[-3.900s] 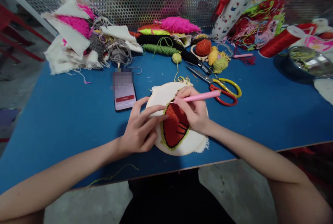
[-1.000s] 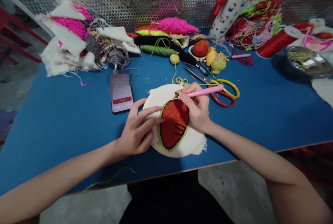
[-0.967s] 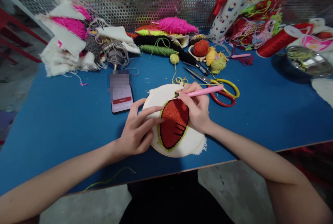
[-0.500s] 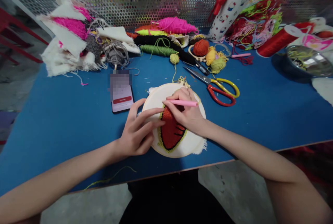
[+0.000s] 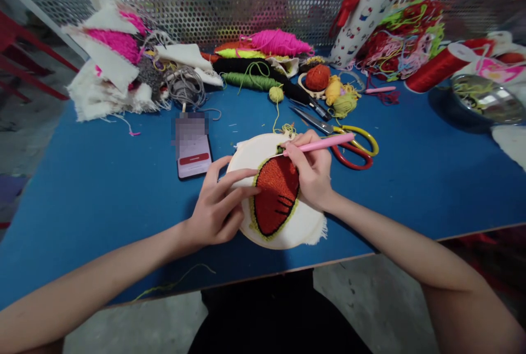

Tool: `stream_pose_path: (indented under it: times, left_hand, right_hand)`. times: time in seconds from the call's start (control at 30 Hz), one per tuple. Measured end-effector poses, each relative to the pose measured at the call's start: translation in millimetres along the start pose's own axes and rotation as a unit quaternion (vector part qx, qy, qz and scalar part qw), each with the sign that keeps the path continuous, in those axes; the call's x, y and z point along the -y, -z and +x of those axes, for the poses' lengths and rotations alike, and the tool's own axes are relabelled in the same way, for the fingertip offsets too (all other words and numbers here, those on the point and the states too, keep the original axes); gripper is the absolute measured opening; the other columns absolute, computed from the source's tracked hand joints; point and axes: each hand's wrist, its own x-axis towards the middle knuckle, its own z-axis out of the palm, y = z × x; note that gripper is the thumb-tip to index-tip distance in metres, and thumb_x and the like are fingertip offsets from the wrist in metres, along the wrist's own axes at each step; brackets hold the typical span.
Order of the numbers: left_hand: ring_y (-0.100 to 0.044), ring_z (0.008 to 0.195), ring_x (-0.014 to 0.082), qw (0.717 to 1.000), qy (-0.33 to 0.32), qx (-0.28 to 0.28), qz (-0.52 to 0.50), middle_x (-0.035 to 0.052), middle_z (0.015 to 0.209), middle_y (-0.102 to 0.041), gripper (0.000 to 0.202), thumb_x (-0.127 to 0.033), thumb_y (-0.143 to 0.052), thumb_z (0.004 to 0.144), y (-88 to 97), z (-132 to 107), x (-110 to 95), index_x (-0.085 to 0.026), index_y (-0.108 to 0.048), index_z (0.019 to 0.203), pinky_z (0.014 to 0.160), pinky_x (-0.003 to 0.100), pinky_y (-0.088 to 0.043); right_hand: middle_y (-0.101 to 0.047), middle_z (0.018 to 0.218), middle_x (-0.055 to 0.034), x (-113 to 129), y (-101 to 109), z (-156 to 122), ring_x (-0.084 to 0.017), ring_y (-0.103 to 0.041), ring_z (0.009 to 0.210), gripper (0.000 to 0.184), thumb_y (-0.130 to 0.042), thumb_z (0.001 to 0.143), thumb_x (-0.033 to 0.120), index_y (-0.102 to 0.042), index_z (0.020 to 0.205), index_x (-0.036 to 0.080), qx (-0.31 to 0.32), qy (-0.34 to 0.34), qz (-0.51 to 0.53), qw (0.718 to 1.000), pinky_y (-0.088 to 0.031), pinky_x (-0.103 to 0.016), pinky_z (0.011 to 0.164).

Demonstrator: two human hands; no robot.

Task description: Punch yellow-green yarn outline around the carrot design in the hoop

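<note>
In front of me on the blue table lies an embroidery hoop (image 5: 240,170) with white cloth stretched in it. A red carrot-like shape (image 5: 273,195) with a black outline and a yellow-green border is worked in loops on the cloth. My left hand (image 5: 219,200) rests open over the left side, its fingertips touching the shape's edge and the thumb near the hoop's rim. My right hand (image 5: 314,170) is closed around a pink punch needle (image 5: 324,143). Its thin metal tip points left, at the top of the red shape, beside a small dark green patch (image 5: 280,149).
Scissors (image 5: 332,129) with yellow and red handles lie right behind the hoop. A phone (image 5: 194,148) is on the left. Along the back are yarn bundles (image 5: 279,43), cloth scraps (image 5: 109,77), a tumbler (image 5: 365,14), a red thread spool (image 5: 439,68) and a metal bowl (image 5: 489,99).
My right hand has shifted right and tilted, uncovering the top of the red shape and the green patch. The punch needle's handle now angles up to the right. My left hand stays put.
</note>
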Motion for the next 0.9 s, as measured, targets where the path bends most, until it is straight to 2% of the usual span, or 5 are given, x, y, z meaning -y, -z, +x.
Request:
stream_pose_path:
  times: [0.23, 0.37, 0.53, 0.7, 0.9]
  left_hand:
    - [-0.059, 0.115, 0.0283, 1.0, -0.011, -0.005, -0.003, 0.0133, 0.127, -0.063, 0.042, -0.005, -0.043, 0.076, 0.9, -0.4, 0.1, -0.021, -0.059, 0.111, 0.106, 0.062, -0.042]
    - [-0.057, 0.117, 0.0295, 1.0, -0.029, -0.013, 0.0, 0.0152, 0.125, -0.063, 0.039, -0.002, -0.044, 0.076, 2.3, -0.5, -0.7, -0.018, -0.06, 0.107, 0.104, 0.062, -0.043]
    - [-0.058, 0.115, 0.0284, 0.999, -0.035, -0.007, -0.001, 0.0143, 0.124, -0.064, 0.038, -0.003, -0.043, 0.077, 2.8, -0.1, -0.9, -0.019, -0.061, 0.106, 0.105, 0.063, -0.042]
    - [-0.056, 0.118, 0.029, 1.0, -0.025, 0.003, 0.002, 0.0139, 0.126, -0.063, 0.038, -0.004, -0.043, 0.077, 2.7, 0.0, -0.2, -0.019, -0.061, 0.106, 0.105, 0.063, -0.042]
    - [-0.056, 0.118, 0.0286, 1.0, -0.019, 0.002, 0.002, 0.0126, 0.128, -0.063, 0.04, -0.002, -0.042, 0.076, 3.2, 1.5, -1.0, -0.02, -0.061, 0.106, 0.106, 0.062, -0.042]
  right_hand:
    - [-0.052, 0.076, 0.0022, 1.0, 0.0, -1.6, -0.015, -0.057, 0.076, 0.015, -0.057, 0.093, 0.032, -0.053, 0.079, 0.025, 0.001, 0.024, -0.013, 1.0, -0.047, -0.035, 0.074]
    - [-0.054, 0.074, 0.002, 8.3, -2.7, -0.3, -0.016, -0.055, 0.074, 0.014, -0.059, 0.089, 0.023, -0.053, 0.078, 0.025, 0.044, 0.085, -0.089, 0.991, -0.045, -0.037, 0.073]
    - [-0.06, 0.071, 0.0031, 14.9, -5.0, 3.9, -0.017, -0.055, 0.074, 0.019, -0.066, 0.085, 0.026, -0.053, 0.072, 0.024, 0.097, 0.106, -0.198, 0.97, -0.042, -0.043, 0.084]
    - [-0.053, 0.072, 0.0031, 9.0, -0.5, 2.2, -0.014, -0.053, 0.07, 0.017, -0.059, 0.091, 0.027, -0.053, 0.075, 0.024, 0.048, 0.03, -0.065, 0.996, -0.043, -0.034, 0.069]
    - [-0.048, 0.07, 0.0036, 0.3, 1.7, 2.7, -0.013, -0.05, 0.069, 0.023, -0.06, 0.091, 0.036, -0.05, 0.074, 0.024, -0.011, -0.008, 0.018, 1.0, -0.042, -0.031, 0.067]
